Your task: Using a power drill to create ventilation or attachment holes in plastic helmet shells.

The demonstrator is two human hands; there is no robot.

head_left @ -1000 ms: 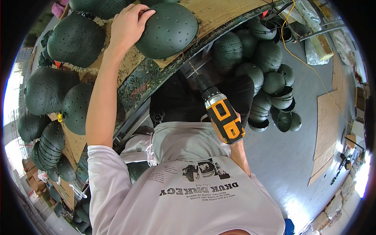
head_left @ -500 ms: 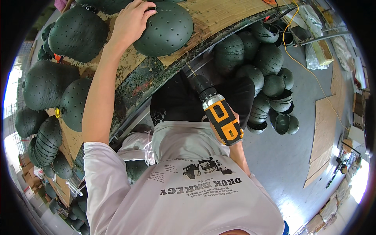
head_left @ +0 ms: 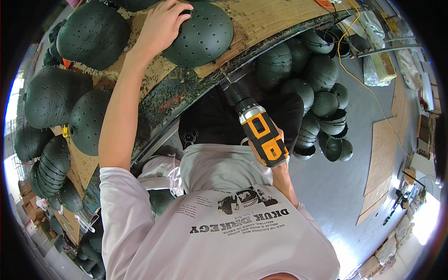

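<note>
The left hand (head_left: 163, 23) lies spread, fingers loosely curved, on a matte dark-green domed shell (head_left: 203, 35) dotted with small holes, resting on a worn wooden workbench (head_left: 261, 18). The right hand (head_left: 273, 156) is clenched round the grip of a yellow-and-black cordless drill (head_left: 256, 128), its bit just below the shell's rim. More perforated shells (head_left: 317, 74) are piled on the grey floor.

Even daylight falls around my left hand (head_left: 161, 25), throwing soft shadows under it. Far out beyond my right hand (head_left: 273, 154), the picture's rim blows out white. Straight edges bow near the black border; everything close stays sharp.
</note>
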